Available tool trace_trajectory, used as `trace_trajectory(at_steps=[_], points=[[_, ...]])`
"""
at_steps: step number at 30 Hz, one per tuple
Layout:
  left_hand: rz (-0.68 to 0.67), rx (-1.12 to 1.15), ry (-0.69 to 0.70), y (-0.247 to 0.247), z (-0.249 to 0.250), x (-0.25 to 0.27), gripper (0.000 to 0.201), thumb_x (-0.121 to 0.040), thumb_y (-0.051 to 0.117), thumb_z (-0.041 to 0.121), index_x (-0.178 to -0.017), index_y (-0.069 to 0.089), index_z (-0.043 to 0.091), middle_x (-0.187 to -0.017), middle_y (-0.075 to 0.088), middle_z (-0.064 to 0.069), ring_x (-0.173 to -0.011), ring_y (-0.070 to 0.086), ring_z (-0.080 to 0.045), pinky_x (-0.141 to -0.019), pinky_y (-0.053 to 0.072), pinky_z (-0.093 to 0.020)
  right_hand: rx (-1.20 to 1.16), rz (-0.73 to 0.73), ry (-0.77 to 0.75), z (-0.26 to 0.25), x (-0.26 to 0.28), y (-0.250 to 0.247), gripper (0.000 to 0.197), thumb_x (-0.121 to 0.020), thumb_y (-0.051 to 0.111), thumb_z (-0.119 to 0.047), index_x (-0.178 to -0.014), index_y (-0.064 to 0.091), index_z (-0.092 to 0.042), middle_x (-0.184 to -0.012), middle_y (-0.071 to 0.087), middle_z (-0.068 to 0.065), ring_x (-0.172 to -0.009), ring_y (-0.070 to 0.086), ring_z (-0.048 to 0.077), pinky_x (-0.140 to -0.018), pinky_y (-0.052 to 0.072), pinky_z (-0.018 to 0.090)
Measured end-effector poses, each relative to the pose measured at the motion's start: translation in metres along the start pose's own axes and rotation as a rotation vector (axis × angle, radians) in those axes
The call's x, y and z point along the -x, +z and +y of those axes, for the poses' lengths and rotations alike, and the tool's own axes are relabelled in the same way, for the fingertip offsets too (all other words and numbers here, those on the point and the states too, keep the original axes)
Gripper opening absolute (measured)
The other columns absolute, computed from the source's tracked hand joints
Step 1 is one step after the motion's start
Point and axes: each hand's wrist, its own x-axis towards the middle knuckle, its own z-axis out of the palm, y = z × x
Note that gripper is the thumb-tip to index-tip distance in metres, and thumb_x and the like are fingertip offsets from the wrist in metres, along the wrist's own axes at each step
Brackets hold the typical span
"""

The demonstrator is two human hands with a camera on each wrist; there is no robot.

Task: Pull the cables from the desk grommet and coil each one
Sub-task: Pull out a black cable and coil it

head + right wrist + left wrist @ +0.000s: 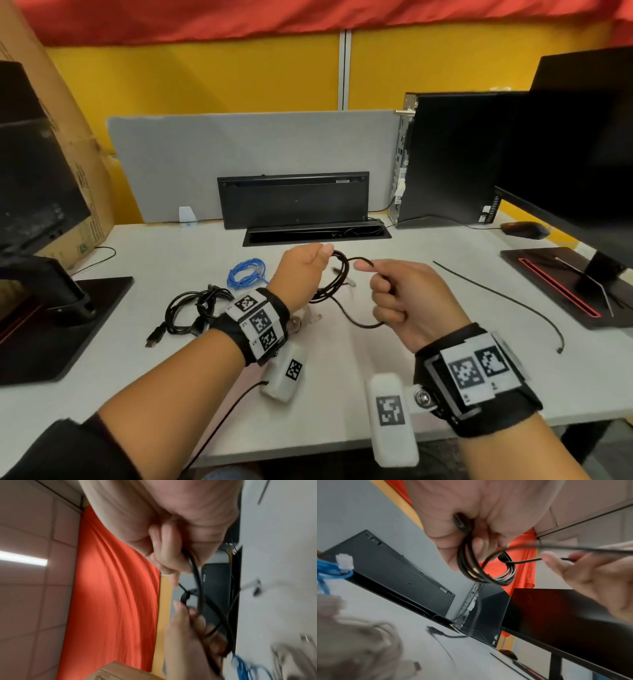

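Observation:
My left hand (pixel 306 265) grips a small coil of thin black cable (pixel 337 277) above the white desk, fingers curled round its loops (pixel 471 561). My right hand (pixel 394 294) holds the same cable's free length in a fist, with the strand (pixel 363 262) running over the index finger toward the coil and a slack loop (pixel 359 320) hanging below. In the right wrist view the cable (pixel 195 566) passes out of the curled fingers. The open desk grommet (pixel 317 233) lies just behind both hands, with more wires inside.
A coiled blue cable (pixel 247 272) and a coiled black cable (pixel 195 308) lie left of my left hand. A loose black cable (pixel 507 298) stretches across the desk on the right. A whitish cable (pixel 359 635) lies under my left wrist. Monitors flank the desk; a computer case (pixel 455 157) and mouse (pixel 524 229) stand right.

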Motion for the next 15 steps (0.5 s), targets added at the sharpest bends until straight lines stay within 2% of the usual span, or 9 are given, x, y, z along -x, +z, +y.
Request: trace_trajectory(at_steps=[1,3,4,5,6,9,12,15], points=[[-0.005,-0.04,-0.017,-0.004,-0.001,-0.003,0.041,-0.103,0.037,0.028,-0.066,0.043,0.014,-0.063,0.041,0.002,-0.059,0.038,-0.013,-0.06,0.032,-0.03,0.079,0.029,-0.041,-0.003,-0.001,-0.004,0.023,-0.093,0.05,-0.007,-0.094,0.07,0.004,-0.052,0.037,-0.002,-0.037,0.024,0.008,-0.034,0.022,0.016],[-0.01,-0.083,-0.049,-0.012,-0.003,-0.007,0.04,-0.103,0.035,0.028,-0.066,0.04,0.014,-0.064,0.041,0.0,-0.06,0.038,-0.015,-0.063,0.032,-0.032,0.325,0.093,-0.191,-0.009,-0.002,-0.012,0.021,-0.089,0.056,-0.009,-0.084,0.076,-0.006,-0.048,0.048,-0.009,-0.035,0.037,0.005,-0.034,0.029,0.015],[-0.008,-0.088,-0.056,-0.015,-0.003,-0.008,0.04,-0.103,0.035,0.028,-0.066,0.041,0.014,-0.064,0.042,-0.001,-0.061,0.039,-0.016,-0.064,0.033,-0.032,0.484,0.117,-0.296,-0.011,-0.001,-0.015,0.02,-0.088,0.059,-0.01,-0.08,0.078,-0.013,-0.052,0.06,-0.013,-0.042,0.051,0.003,-0.04,0.036,0.009],[-0.004,-0.087,-0.059,-0.018,-0.002,-0.009,0.041,-0.103,0.036,0.027,-0.065,0.041,0.015,-0.064,0.042,0.0,-0.062,0.04,-0.016,-0.066,0.034,-0.032,0.641,0.131,-0.404,-0.012,-0.001,-0.017,0.02,-0.088,0.061,-0.013,-0.079,0.078,-0.02,-0.063,0.068,-0.017,-0.058,0.061,-0.002,-0.051,0.042,0.006],[0.003,-0.092,-0.057,-0.02,0.0,-0.011,0.042,-0.103,0.037,0.026,-0.063,0.041,0.017,-0.062,0.042,0.001,-0.061,0.04,-0.016,-0.067,0.033,-0.031,0.78,0.136,-0.502,-0.013,-0.001,-0.018,0.019,-0.088,0.062,-0.015,-0.081,0.077,-0.025,-0.074,0.071,-0.018,-0.072,0.064,-0.004,-0.061,0.044,0.005],[0.023,-0.065,-0.079,-0.024,0.012,-0.014,0.045,-0.104,0.037,0.025,-0.059,0.038,0.019,-0.058,0.038,0.002,-0.055,0.036,-0.012,-0.062,0.029,-0.031,1.176,0.222,-0.718,-0.011,-0.007,-0.025,0.017,-0.092,0.062,-0.019,-0.094,0.076,-0.028,-0.086,0.069,-0.011,-0.088,0.055,0.011,-0.077,0.039,0.021],[0.03,0.184,-0.18,-0.026,0.022,-0.013,0.045,-0.103,0.039,0.028,-0.06,0.039,0.015,-0.054,0.035,-0.001,-0.047,0.032,-0.014,-0.05,0.028,-0.029,1.399,0.337,-0.889,-0.008,-0.017,-0.033,0.016,-0.091,0.063,-0.015,-0.097,0.076,-0.023,-0.087,0.068,-0.004,-0.089,0.042,0.017,-0.076,0.034,0.027],[-0.033,0.539,-0.349,-0.025,0.042,0.0,0.042,-0.102,0.039,0.028,-0.062,0.039,0.015,-0.047,0.029,0.005,-0.036,0.023,-0.009,-0.04,0.024,-0.02,1.514,0.363,-0.822,-0.001,-0.023,-0.04,0.016,-0.091,0.063,-0.018,-0.097,0.076,-0.025,-0.088,0.069,-0.003,-0.095,0.047,0.022,-0.076,0.032,0.03]])
